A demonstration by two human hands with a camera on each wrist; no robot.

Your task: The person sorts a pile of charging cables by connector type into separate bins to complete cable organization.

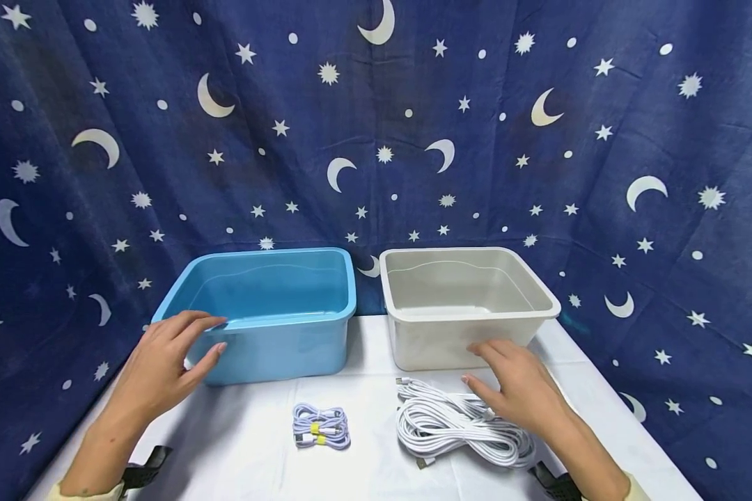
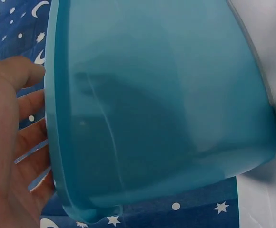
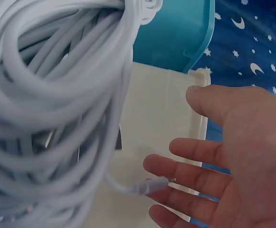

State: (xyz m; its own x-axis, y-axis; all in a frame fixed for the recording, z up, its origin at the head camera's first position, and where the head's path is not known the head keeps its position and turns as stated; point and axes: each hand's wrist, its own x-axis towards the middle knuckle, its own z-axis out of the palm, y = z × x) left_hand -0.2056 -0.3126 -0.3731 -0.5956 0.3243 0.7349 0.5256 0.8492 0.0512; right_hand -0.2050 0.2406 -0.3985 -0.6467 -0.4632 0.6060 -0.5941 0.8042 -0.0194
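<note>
At the front left corner of a blue plastic bin [image 1: 276, 351], my left hand [image 1: 169, 358] has its fingers loosely spread, fingertips right at the rim in the left wrist view. My right hand [image 1: 517, 383] is held relaxed in front of a light grey bin [image 1: 439, 341], thumb and fingers apart with nothing between them. Below and beside it lies a large coil of white cable [image 1: 448, 424] with metal-ended plugs. One white plug [image 3: 150, 186] overlaps the right fingers in the right wrist view. Between the hands lies a small pale lilac cable bundle [image 1: 321, 426] with yellow ties.
Both bins stand side by side at the back of a table with a white cloth [image 1: 251, 445]. A dark blue curtain [image 1: 376, 139] with moons and stars hangs right behind them and along both sides. Dark straps [image 1: 144, 473] sit at the wrists.
</note>
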